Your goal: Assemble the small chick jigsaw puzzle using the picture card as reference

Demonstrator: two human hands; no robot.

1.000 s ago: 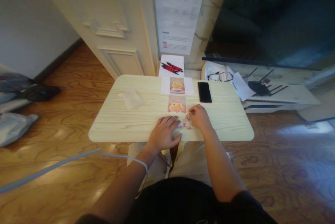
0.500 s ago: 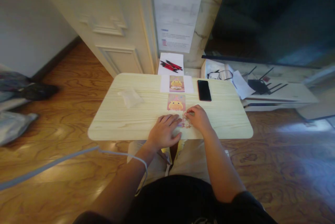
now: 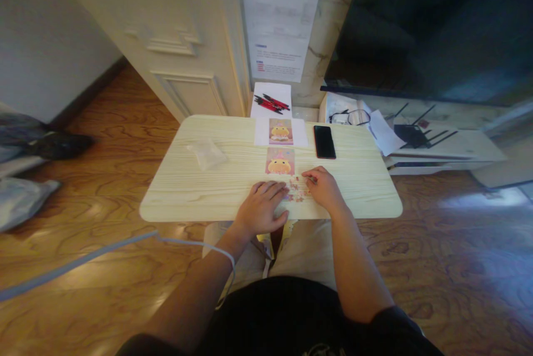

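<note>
Small loose jigsaw pieces [image 3: 296,196] lie in a patch near the table's front edge, between my hands. My left hand [image 3: 261,206] rests palm down on the left of the patch, fingers stretched out and touching some pieces. My right hand [image 3: 325,186] is at the patch's right side, index finger reaching forward and thumb a little apart below it. Nothing shows between those fingertips. Just beyond the pieces lies a pink picture [image 3: 280,161] with a yellow cartoon animal. Farther back, a similar picture card [image 3: 281,131] lies on white paper [image 3: 261,133].
A black phone [image 3: 324,142] lies at the back right of the pale wooden table [image 3: 366,195], a translucent bag [image 3: 207,154] at the left. Red and black pens [image 3: 271,104] lie on paper behind the table. A pale cable [image 3: 125,243] runs to my left wrist.
My right hand has drawn back to the right, and its thumb and index finger have parted. More pieces now show between the hands. The left hand stays in place.
</note>
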